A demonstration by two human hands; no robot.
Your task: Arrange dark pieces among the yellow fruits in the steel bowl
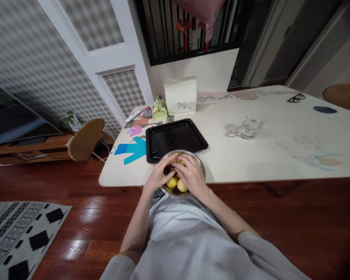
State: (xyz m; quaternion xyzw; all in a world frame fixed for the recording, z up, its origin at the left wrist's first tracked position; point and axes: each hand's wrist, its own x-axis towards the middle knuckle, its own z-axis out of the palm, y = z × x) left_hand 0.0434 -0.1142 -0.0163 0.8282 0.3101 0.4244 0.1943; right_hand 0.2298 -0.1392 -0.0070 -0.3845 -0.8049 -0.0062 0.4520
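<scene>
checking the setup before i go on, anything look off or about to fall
The metal bowl of yellow dough balls sticks out past the table edge toward the person, both hands in it. The glass jug seems to lie on its side; no spill visible.

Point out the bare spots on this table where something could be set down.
Free: the black tray, nothing on it; the tabletop between the glass and the near edge. Crowded: the metal bowl, where left hand and right hand cover yellow balls; the far-left corner by the paper bag.
</scene>
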